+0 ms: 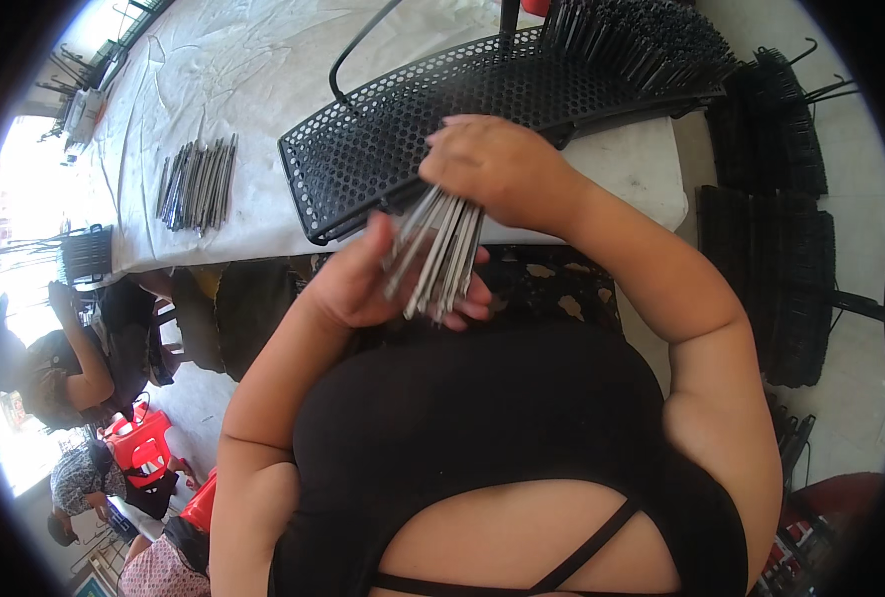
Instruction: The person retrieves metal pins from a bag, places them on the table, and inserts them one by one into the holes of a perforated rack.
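My right hand [502, 171] is closed around the upper end of a bundle of thin silvery metal rods [447, 249], which hangs tilted in front of my chest. My left hand [358, 279] lies open around the bundle's lower end, its thumb apart and its fingertips showing beyond the rods. Whether the left palm touches them I cannot tell. Beyond both hands, a black perforated metal rack [363, 149] with a raised rim stands on the table. On the left part of the table lies another row of similar thin rods [197, 186].
A pale sheet covers the table [253, 60]. A dense stack of black wire-like pieces [642, 45] sits at the rack's far right end. More dark stacks [771, 289] stand right of the table. Other people [64, 368] and red plastic stools [142, 443] are at the left.
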Action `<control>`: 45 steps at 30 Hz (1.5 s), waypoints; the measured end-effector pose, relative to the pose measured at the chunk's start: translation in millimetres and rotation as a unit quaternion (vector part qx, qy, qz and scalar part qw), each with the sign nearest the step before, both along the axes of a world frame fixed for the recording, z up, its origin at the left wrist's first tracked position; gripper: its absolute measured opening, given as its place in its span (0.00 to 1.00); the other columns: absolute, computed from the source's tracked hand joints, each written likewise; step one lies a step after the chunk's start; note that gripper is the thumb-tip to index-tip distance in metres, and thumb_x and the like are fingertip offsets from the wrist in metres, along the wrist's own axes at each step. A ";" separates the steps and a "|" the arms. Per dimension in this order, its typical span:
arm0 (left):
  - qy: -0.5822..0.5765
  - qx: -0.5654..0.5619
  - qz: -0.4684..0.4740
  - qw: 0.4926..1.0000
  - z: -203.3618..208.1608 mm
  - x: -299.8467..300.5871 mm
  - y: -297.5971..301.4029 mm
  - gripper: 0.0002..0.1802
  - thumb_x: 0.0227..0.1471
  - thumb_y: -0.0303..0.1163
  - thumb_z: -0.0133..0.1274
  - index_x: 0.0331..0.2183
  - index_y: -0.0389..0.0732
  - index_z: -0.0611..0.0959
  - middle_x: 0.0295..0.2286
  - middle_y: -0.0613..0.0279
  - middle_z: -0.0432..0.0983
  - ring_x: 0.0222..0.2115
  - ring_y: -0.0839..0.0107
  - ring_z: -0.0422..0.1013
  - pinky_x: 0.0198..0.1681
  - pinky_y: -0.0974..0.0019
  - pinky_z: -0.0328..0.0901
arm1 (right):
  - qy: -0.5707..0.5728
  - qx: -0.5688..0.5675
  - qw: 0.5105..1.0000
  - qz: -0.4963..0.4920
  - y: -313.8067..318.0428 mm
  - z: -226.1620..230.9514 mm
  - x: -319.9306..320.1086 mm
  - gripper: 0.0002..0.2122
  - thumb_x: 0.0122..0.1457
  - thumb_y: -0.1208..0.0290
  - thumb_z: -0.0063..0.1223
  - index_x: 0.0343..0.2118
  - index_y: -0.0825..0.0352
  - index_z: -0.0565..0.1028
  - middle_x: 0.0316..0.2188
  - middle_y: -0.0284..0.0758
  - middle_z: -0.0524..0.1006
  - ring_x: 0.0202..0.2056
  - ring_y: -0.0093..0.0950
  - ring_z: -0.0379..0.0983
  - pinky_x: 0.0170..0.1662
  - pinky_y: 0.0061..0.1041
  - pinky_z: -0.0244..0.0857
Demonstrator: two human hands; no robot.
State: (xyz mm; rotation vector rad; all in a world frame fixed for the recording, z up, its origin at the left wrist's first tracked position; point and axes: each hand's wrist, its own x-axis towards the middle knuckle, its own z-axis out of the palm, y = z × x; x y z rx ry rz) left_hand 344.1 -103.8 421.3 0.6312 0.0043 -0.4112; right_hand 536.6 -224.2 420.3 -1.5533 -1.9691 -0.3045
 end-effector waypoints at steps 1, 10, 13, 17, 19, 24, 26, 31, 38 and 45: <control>0.011 0.012 0.087 0.996 5.1 -4.5 1.1 0.48 0.53 0.68 0.40 0.53 0.30 0.69 0.44 0.42 0.73 0.46 0.50 0.72 0.47 0.50 0.69 | 0.055 -0.014 0.998 -0.042 -6.4 3.9 0.1 0.12 0.49 0.77 0.52 0.38 0.62 0.75 0.36 0.34 0.77 0.44 0.34 0.75 0.50 0.36 0.68; 0.036 0.263 0.284 0.921 28.8 13.0 -8.3 0.19 0.56 0.31 0.53 0.49 0.36 0.71 0.49 0.49 0.72 0.41 0.66 0.74 0.33 0.71 0.71 | 0.751 -0.384 0.533 0.066 -15.5 14.3 -65.1 0.11 0.64 0.66 0.48 0.34 0.70 0.74 0.25 0.36 0.77 0.26 0.27 0.78 0.22 0.20 0.70; 0.036 0.057 0.275 0.959 14.1 10.2 -6.3 0.21 0.58 0.32 0.51 0.51 0.37 0.70 0.49 0.44 0.71 0.44 0.56 0.74 0.38 0.59 0.73 | 0.772 -0.407 0.485 0.064 -16.9 14.3 -59.9 0.11 0.63 0.66 0.50 0.34 0.71 0.74 0.25 0.38 0.78 0.25 0.28 0.78 0.21 0.19 0.69; 0.019 0.065 0.234 0.970 9.8 12.5 -7.5 0.26 0.56 0.31 0.53 0.55 0.36 0.68 0.47 0.43 0.72 0.47 0.56 0.72 0.47 0.56 0.70 | 0.729 -0.492 0.461 0.113 -14.8 12.5 -53.9 0.11 0.62 0.65 0.50 0.35 0.71 0.74 0.26 0.40 0.79 0.26 0.29 0.79 0.20 0.20 0.69; 0.036 0.180 0.247 0.951 13.5 14.0 -13.3 0.22 0.56 0.28 0.52 0.51 0.32 0.71 0.43 0.43 0.76 0.46 0.58 0.72 0.49 0.58 0.69 | 0.729 -0.510 0.439 0.126 -15.6 3.4 -57.6 0.12 0.62 0.64 0.50 0.36 0.71 0.75 0.28 0.40 0.80 0.27 0.30 0.80 0.21 0.20 0.70; -0.041 0.155 0.465 0.870 49.5 20.2 -3.0 0.13 0.62 0.30 0.43 0.46 0.33 0.73 0.41 0.44 0.76 0.45 0.55 0.73 0.46 0.57 0.71 | 0.898 -0.260 0.323 0.150 -16.9 -5.5 -58.9 0.21 0.64 0.53 0.44 0.42 0.70 0.73 0.41 0.42 0.77 0.45 0.33 0.75 0.44 0.33 0.71; -0.100 0.164 0.492 0.849 56.0 27.6 -14.9 0.13 0.63 0.30 0.41 0.46 0.34 0.73 0.42 0.45 0.76 0.46 0.56 0.73 0.49 0.57 0.69 | 0.950 -0.122 0.251 0.140 -8.9 0.3 -61.4 0.23 0.64 0.50 0.41 0.43 0.69 0.72 0.44 0.41 0.75 0.49 0.33 0.72 0.51 0.37 0.67; -0.206 0.415 0.468 0.753 9.7 43.7 -33.6 0.13 0.64 0.31 0.40 0.45 0.34 0.72 0.39 0.53 0.76 0.45 0.62 0.70 0.54 0.60 0.61 | 0.956 0.023 0.272 0.109 8.4 32.5 -72.0 0.22 0.66 0.48 0.34 0.36 0.65 0.71 0.36 0.33 0.75 0.43 0.28 0.68 0.57 0.33 0.57; 0.244 0.117 0.254 0.928 -3.0 12.5 -29.9 0.15 0.59 0.28 0.48 0.48 0.35 0.73 0.36 0.53 0.77 0.38 0.62 0.75 0.38 0.53 0.76 | 0.905 -0.127 0.404 0.046 -23.5 -29.9 -60.3 0.19 0.66 0.54 0.41 0.41 0.68 0.73 0.28 0.29 0.72 0.28 0.19 0.64 0.37 0.24 0.65; 0.227 0.086 0.232 0.942 -7.8 8.7 -23.4 0.18 0.60 0.27 0.46 0.51 0.37 0.70 0.43 0.50 0.74 0.43 0.57 0.74 0.39 0.46 0.75 | 0.876 -0.144 0.459 -0.025 -13.3 -31.8 -52.8 0.08 0.62 0.70 0.52 0.39 0.68 0.72 0.33 0.36 0.76 0.29 0.24 0.76 0.30 0.23 0.74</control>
